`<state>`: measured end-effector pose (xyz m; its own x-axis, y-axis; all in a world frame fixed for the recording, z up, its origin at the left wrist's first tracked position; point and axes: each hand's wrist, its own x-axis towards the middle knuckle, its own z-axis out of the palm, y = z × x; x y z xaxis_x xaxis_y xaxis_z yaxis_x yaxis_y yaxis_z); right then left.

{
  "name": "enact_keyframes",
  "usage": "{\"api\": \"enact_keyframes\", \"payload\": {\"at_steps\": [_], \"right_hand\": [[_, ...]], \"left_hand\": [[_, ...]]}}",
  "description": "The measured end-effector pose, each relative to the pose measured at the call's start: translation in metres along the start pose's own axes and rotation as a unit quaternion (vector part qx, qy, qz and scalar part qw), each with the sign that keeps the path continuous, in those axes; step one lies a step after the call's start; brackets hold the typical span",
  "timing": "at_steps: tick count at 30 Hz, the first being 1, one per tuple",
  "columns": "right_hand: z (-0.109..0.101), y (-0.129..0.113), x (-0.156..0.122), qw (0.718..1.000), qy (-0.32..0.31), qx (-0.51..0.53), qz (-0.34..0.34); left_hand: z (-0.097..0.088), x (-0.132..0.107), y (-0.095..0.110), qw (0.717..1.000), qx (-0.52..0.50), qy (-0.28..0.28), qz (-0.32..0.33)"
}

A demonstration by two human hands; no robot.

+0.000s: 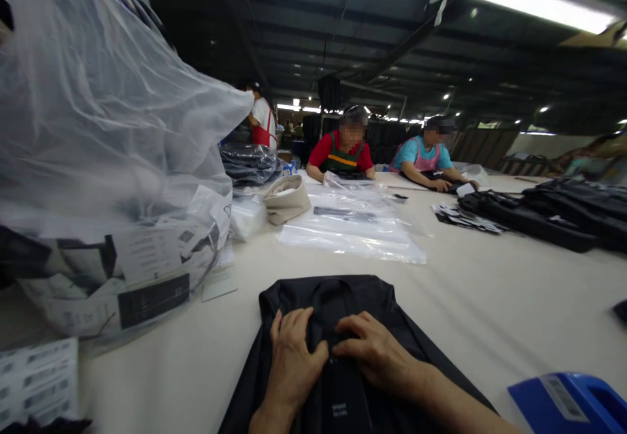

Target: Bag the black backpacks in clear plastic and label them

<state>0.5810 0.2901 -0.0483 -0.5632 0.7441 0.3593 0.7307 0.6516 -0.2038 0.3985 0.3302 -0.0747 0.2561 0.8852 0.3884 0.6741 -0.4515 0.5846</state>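
Observation:
A black garment (343,297) lies flat on the cream table (490,303) right in front of me. My left hand (294,356) rests on it with fingers bent, pinching the fabric near the collar. My right hand (375,349) lies beside it, fingers curled and pressing on the same cloth. A dark tag with small white print (340,408) sits on the garment between my wrists.
A big clear plastic bag of labelled packs (112,179) fills the left. Flat clear bags (357,232) lie ahead, with a beige pouch (287,199). Dark garments (563,215) pile at right. Three people work at the far side. A blue object (573,401) sits near right.

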Motion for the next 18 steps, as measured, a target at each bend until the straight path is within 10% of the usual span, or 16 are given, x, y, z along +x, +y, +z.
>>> {"api": "enact_keyframes", "payload": {"at_steps": [9, 18], "right_hand": [[0.022, -0.022, 0.006, 0.994, 0.007, -0.102, -0.029], [-0.007, -0.041, -0.005, 0.991, -0.078, -0.106, -0.008]], "left_hand": [[-0.001, 0.001, -0.003, 0.998, -0.052, 0.016, -0.024], [0.006, 0.004, -0.024, 0.997, 0.024, 0.035, 0.066]]}}
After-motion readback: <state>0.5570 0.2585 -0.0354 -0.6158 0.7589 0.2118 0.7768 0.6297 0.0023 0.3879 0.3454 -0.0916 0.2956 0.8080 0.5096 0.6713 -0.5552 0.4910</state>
